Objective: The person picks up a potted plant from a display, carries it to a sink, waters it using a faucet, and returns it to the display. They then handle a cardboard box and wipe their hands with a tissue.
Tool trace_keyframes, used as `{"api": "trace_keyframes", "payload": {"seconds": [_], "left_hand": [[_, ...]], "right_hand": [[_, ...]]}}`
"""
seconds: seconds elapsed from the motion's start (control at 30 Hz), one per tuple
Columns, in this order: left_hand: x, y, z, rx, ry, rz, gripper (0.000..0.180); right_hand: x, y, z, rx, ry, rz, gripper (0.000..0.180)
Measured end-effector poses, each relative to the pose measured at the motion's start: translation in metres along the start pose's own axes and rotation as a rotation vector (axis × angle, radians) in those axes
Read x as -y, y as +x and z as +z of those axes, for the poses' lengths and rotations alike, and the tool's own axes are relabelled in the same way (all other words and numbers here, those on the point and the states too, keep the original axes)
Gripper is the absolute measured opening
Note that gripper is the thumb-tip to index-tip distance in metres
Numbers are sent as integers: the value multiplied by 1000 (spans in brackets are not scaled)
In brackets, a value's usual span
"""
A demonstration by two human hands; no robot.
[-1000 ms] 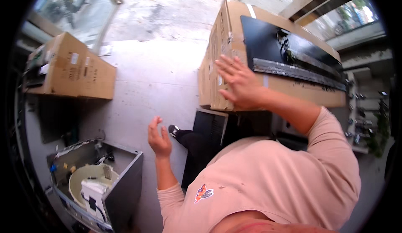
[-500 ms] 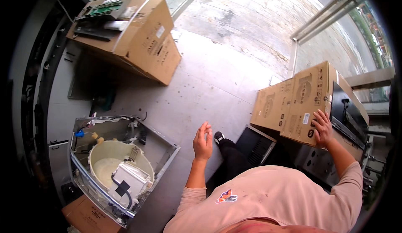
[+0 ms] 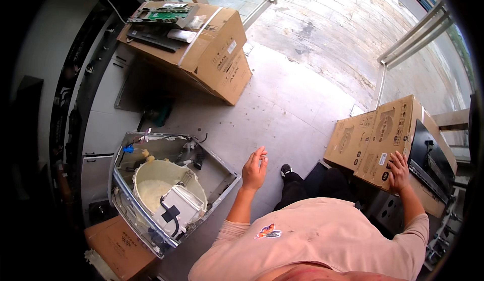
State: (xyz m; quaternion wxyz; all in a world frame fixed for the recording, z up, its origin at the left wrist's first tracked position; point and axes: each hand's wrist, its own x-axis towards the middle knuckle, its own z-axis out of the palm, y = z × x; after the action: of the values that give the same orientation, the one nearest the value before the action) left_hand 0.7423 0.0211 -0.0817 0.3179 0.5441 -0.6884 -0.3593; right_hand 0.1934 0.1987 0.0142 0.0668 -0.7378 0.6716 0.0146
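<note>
My left hand (image 3: 255,169) is raised over the floor in front of me, fingers loosely extended and nothing in it. It is between the opened appliance casing and the boxes on the right. My right hand (image 3: 399,172) lies with fingers spread on the front edge of a tall cardboard box (image 3: 385,142), beside a dark flat panel (image 3: 428,155) leaning there. To my left, the opened washing machine casing (image 3: 229,180) shows a cream round tub (image 3: 151,195), a white cover with a black hose, and loose wiring.
At the back left, a large strapped cardboard box (image 3: 214,54) carries a green circuit board (image 3: 164,14) and dark bars. A brown carton (image 3: 118,245) lies under the casing's near side. A glass door (image 3: 428,64) stands at the right. My shoe (image 3: 286,169) is on the grey floor (image 3: 282,99).
The whole scene has shifted to the right in view. My legs now cover much of the dark panel on the floor. The right hand stays on the box; the left stays raised and empty.
</note>
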Motion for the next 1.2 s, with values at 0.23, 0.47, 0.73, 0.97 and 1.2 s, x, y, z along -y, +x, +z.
{"api": "trace_keyframes", "payload": {"seconds": [0.23, 0.47, 0.73, 0.97, 1.2], "left_hand": [[-14, 14, -31, -36, 115, 34, 35], [-17, 63, -74, -121, 281, 93, 39], [-28, 158, -119, -218, 333, 82, 35], [25, 283, -167, -382, 287, -79, 36], [98, 446, -216, -468, 515, -121, 39]], "right_hand": [[-3, -11, -10, 17, 8, 10, 47], [75, 130, -19, -275, 1747, 275, 69], [148, 269, -84, 281, 2798, -161, 96], [128, 420, -76, 488, 2929, -154, 97], [126, 576, -90, 655, 2659, -99, 91]]}}
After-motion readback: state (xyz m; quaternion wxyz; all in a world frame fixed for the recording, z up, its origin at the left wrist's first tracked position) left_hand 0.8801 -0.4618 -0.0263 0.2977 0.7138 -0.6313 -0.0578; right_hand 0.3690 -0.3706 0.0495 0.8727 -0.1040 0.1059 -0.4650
